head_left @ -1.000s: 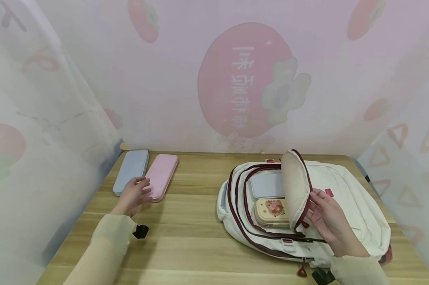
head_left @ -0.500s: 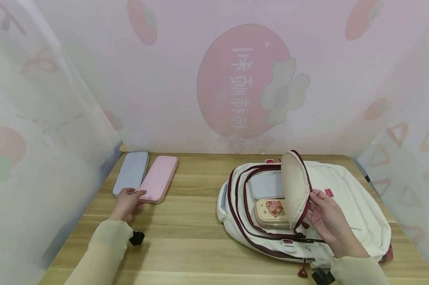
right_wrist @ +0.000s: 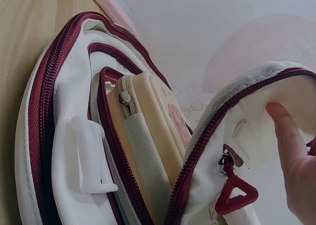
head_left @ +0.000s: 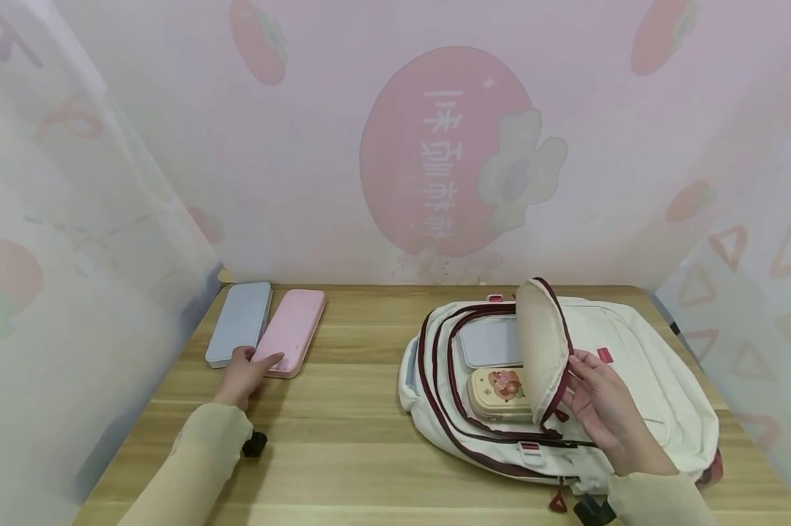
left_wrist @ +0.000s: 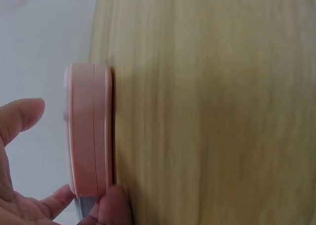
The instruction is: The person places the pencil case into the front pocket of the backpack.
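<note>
A pink pencil case [head_left: 293, 329] lies flat on the table at the left. My left hand [head_left: 242, 376] is at its near end. In the left wrist view the thumb [left_wrist: 29, 113] stands apart from the pink case [left_wrist: 91, 131], above its top face, while other fingers touch its lower corner. My right hand [head_left: 602, 398] holds up the front pocket flap [head_left: 543, 351] of a white backpack [head_left: 638, 351], gripping its dark red zipper edge. In the open pocket lie a cream pencil case [head_left: 500, 387] with a printed picture and a pale grey-blue case [head_left: 490, 342], partly behind the flap.
A light blue case [head_left: 239, 321] lies just left of the pink one, close to the table's left edge. Bare wooden table [head_left: 349, 409] separates the cases from the backpack. A printed cloth [head_left: 303, 183] rises behind the table.
My left hand has come down from above the pink case, moving nearer and left, then slightly right onto its near end. The right hand keeps holding the flap.
</note>
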Demonstrator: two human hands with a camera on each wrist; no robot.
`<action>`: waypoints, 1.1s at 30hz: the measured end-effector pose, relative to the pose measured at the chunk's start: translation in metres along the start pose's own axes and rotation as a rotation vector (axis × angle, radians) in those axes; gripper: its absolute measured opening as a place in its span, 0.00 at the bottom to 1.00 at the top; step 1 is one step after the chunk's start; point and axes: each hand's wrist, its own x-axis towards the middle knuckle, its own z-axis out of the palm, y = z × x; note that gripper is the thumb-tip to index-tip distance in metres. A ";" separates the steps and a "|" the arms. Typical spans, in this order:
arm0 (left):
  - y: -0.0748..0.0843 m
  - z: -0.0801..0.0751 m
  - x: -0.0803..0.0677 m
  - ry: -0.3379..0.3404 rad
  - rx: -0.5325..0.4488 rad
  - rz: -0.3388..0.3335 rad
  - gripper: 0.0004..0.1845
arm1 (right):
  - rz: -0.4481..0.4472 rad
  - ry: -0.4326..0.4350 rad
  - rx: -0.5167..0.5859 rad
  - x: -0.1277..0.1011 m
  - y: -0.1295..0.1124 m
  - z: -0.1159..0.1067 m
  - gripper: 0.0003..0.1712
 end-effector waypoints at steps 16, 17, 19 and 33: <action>0.003 0.009 0.005 -0.007 0.321 0.072 0.51 | -0.013 -0.022 0.026 0.000 0.000 -0.001 0.15; 0.003 0.008 0.005 -0.006 0.301 0.066 0.51 | -0.012 -0.021 0.027 0.001 0.000 -0.001 0.15; 0.003 0.008 0.005 -0.014 0.256 0.047 0.53 | -0.010 -0.019 0.026 0.000 0.000 -0.001 0.15; 0.000 0.009 0.005 -0.070 0.045 -0.003 0.55 | 0.008 0.019 0.004 0.000 -0.001 -0.001 0.14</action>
